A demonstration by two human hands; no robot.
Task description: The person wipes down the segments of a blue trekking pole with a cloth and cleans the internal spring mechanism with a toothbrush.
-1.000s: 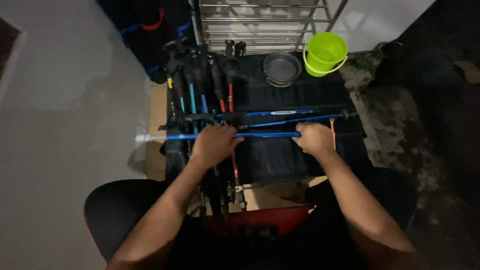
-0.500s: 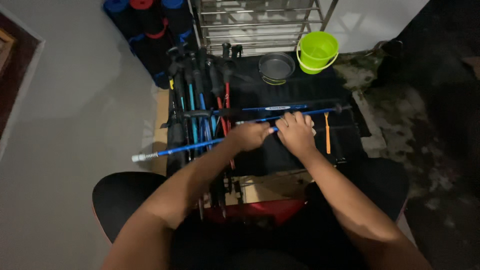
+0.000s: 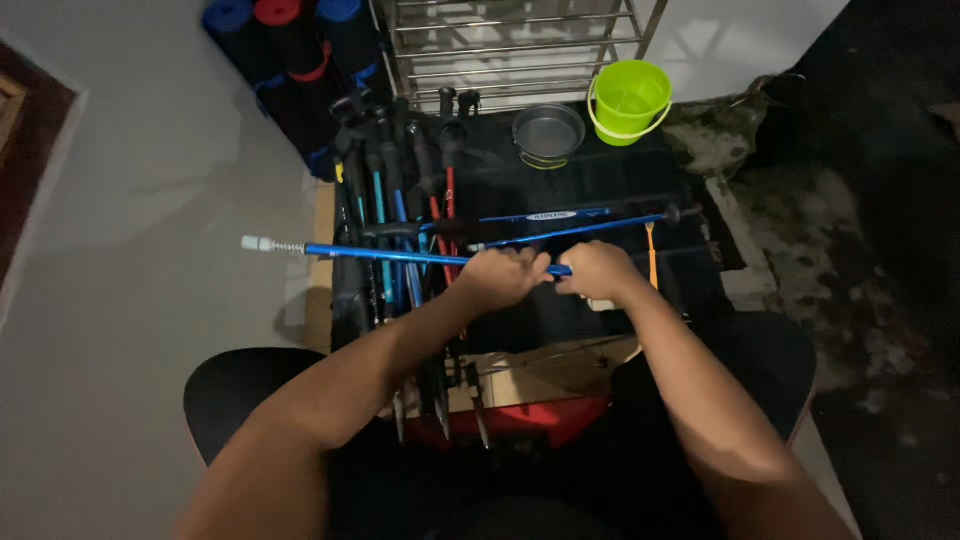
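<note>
Above a dark mat (image 3: 600, 180) spread on the floor, a seated person grips a blue pole section (image 3: 400, 257) with both hands. The left hand (image 3: 505, 277) is closed fully around the shaft; the right hand (image 3: 598, 272) is clenched just beside it at three o'clock, at the pole's near end, though whether it holds the shaft itself or a small pale piece beneath it cannot be told. The pole runs out toward nine o'clock, ending in a pale tip with a spring (image 3: 262, 244) over the grey floor. It looks light, stiff and smooth, likely slippery on the painted tube, best held close to the joint where both fists sit. At twelve o'clock from the hands lie two more blue poles (image 3: 560, 225); at eleven o'clock a bundle of black-handled poles (image 3: 395, 180). Farther back stand a green bucket (image 3: 628, 100), a round pan (image 3: 548, 132) and a wire rack (image 3: 510, 45). An orange tool (image 3: 652, 255) lies just beyond the right hand.
</note>
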